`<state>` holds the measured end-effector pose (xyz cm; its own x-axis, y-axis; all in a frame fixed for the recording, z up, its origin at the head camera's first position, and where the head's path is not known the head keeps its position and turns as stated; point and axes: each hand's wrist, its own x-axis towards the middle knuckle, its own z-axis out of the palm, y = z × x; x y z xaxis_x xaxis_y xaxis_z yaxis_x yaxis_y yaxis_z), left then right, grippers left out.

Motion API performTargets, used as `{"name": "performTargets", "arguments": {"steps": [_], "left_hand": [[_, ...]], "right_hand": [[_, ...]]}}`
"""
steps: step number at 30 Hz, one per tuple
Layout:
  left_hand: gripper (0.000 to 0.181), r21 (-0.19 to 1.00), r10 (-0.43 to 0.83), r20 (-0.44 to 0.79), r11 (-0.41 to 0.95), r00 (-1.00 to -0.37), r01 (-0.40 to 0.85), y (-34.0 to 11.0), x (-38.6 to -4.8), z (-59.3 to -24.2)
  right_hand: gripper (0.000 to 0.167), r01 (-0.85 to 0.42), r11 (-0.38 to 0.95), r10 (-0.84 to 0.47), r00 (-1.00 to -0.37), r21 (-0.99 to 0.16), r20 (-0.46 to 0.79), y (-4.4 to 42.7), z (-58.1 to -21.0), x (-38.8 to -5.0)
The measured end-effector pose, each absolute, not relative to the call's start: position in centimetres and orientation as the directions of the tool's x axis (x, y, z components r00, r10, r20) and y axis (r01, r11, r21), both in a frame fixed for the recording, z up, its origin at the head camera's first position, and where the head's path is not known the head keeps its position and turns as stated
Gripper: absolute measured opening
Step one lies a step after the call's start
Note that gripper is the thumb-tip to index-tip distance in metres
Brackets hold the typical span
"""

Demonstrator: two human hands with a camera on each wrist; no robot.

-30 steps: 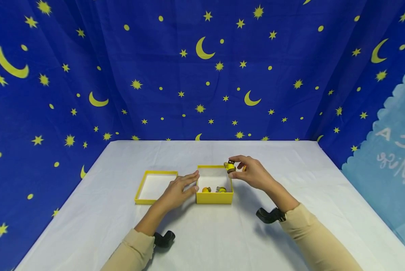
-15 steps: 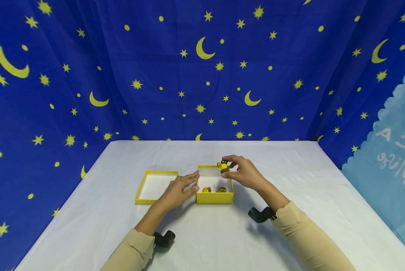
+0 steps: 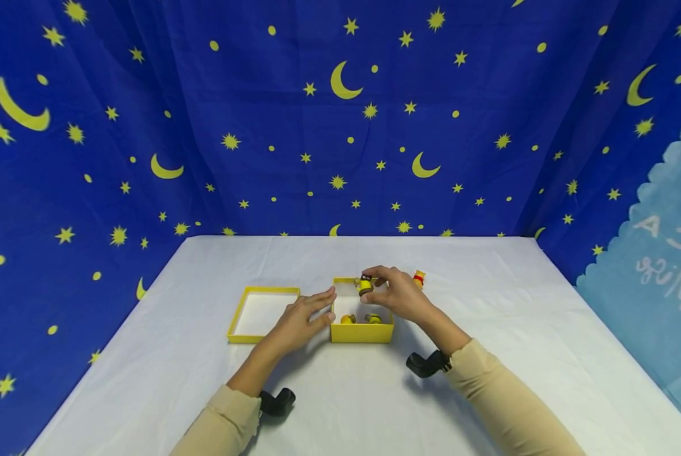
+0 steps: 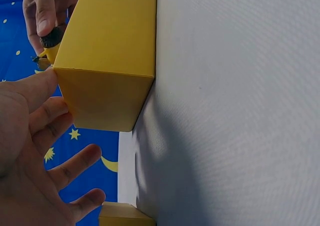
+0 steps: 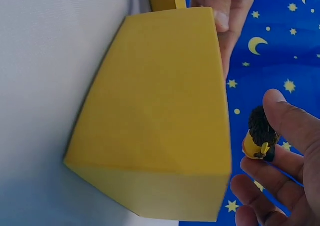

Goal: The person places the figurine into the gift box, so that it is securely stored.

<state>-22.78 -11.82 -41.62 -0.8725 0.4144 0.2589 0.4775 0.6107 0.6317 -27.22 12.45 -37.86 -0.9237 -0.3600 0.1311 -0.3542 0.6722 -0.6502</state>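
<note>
My right hand [image 3: 400, 292] pinches a small yellow figurine [image 3: 366, 284] with dark ends, holding it over the open yellow box [image 3: 361, 334]. In the right wrist view, the thumb presses on the figurine's dark textured end [image 5: 262, 127]. At the box's left side is my left hand [image 3: 299, 318], its thumb and fingertips touching the wall and rim. Its other fingers spread loosely in the left wrist view. Two more small yellow figurines lie inside the box, one on the left [image 3: 348, 319] and one on the right [image 3: 373, 318].
A shallow yellow-rimmed lid [image 3: 263, 342] lies left of the box, white inside up. Behind the right hand, a small red-and-yellow figurine [image 3: 419, 278] is on the white-covered table [image 3: 340, 405]. A blue curtain [image 3: 295, 120] with stars and moons encloses the back and sides.
My right hand has moved left with the figurine, from the box's right edge to over its inside. The red-and-yellow figurine behind it is now uncovered. The left hand stays put.
</note>
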Motion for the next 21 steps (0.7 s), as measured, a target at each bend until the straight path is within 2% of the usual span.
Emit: {"name": "performTargets", "arguments": {"steps": [21], "left_hand": [[0.047, 0.641, 0.407, 0.239, 0.616, -0.882, 0.458, -11.8, -22.7, -41.6]], "right_hand": [[0.050, -0.395, 0.690, -0.381, -0.911, -0.607, 0.160, 10.3, -39.3, -27.8]]}}
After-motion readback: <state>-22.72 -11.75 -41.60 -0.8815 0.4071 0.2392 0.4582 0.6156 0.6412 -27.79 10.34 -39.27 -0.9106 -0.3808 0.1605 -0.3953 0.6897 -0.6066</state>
